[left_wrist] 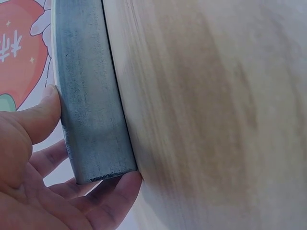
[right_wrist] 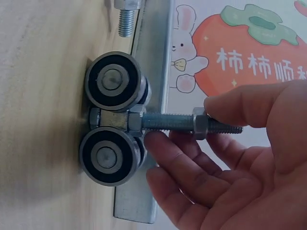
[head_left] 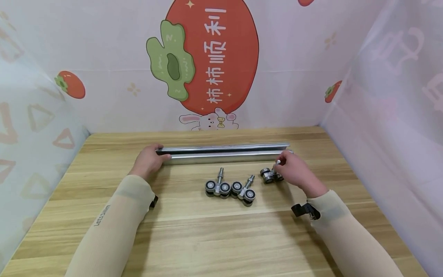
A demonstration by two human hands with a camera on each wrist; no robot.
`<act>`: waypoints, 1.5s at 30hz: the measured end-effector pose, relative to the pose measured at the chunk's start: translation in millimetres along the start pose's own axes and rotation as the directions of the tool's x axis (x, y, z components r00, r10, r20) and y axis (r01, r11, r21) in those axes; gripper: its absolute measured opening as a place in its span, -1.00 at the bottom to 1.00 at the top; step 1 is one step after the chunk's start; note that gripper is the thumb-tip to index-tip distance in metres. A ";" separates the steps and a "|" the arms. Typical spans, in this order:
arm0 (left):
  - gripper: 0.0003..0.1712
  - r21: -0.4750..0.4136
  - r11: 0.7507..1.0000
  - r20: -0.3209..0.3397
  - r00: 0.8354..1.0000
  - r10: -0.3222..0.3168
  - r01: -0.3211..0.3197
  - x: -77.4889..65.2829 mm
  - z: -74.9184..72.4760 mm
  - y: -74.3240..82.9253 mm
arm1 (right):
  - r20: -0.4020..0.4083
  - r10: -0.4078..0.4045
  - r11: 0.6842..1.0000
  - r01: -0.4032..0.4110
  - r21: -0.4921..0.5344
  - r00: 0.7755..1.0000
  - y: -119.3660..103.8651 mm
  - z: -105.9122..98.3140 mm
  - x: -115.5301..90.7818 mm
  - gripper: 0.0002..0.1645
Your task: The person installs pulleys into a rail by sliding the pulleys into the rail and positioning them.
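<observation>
A steel C-channel rail (head_left: 225, 158) lies crosswise on the table, its open slot facing up. My left hand (head_left: 147, 159) holds its left end; in the left wrist view the thumb rests on the upper edge and the fingers (left_wrist: 115, 199) curl about the end. Near the rail's right end, my right hand (head_left: 295, 171) pinches the threaded bolt (right_wrist: 168, 122) of a four-wheeled roller trolley (head_left: 267, 176). Its black-and-steel wheels (right_wrist: 109, 155) are down by the tabletop, and the bolt points up. Whether those wheels touch the wood I cannot tell.
Two more roller trolleys, one on the left (head_left: 217, 187) and one in the middle (head_left: 243, 192), sit in front of the rail with bolts pointing up. A printed cloth backdrop (head_left: 121, 104) rises behind the wooden table (head_left: 207, 242), with cloth walls at both sides.
</observation>
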State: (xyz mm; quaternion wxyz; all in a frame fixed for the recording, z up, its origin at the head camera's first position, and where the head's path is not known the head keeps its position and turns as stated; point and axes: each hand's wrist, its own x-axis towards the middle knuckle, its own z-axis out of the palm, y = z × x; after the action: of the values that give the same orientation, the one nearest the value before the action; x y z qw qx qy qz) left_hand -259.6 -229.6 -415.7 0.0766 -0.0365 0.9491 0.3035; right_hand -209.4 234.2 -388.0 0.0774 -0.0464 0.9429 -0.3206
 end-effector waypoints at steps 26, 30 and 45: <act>-0.26 -0.002 1.000 0.001 1.000 -0.014 0.014 -2.2 -0.4 3.5 | -0.085 0.065 0.998 -0.066 0.001 0.994 10.1 -4.5 -4.3 -0.83; -0.26 -0.011 1.000 0.003 1.000 -0.022 0.022 -2.6 -0.1 2.8 | -0.086 0.091 0.996 -0.090 0.012 0.992 17.8 -11.7 -4.9 -0.83; -0.26 -0.012 0.999 0.016 0.999 -0.043 0.043 -2.6 -0.4 4.3 | -0.169 0.149 0.989 -0.150 0.012 0.974 57.6 -41.0 -3.4 -0.75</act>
State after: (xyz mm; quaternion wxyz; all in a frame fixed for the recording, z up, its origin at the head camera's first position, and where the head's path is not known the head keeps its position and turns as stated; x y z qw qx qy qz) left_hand -257.6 -226.3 -412.5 0.0902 -0.0550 0.9455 0.3080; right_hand -215.5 304.7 -390.7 0.0210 0.0521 0.9470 -0.3163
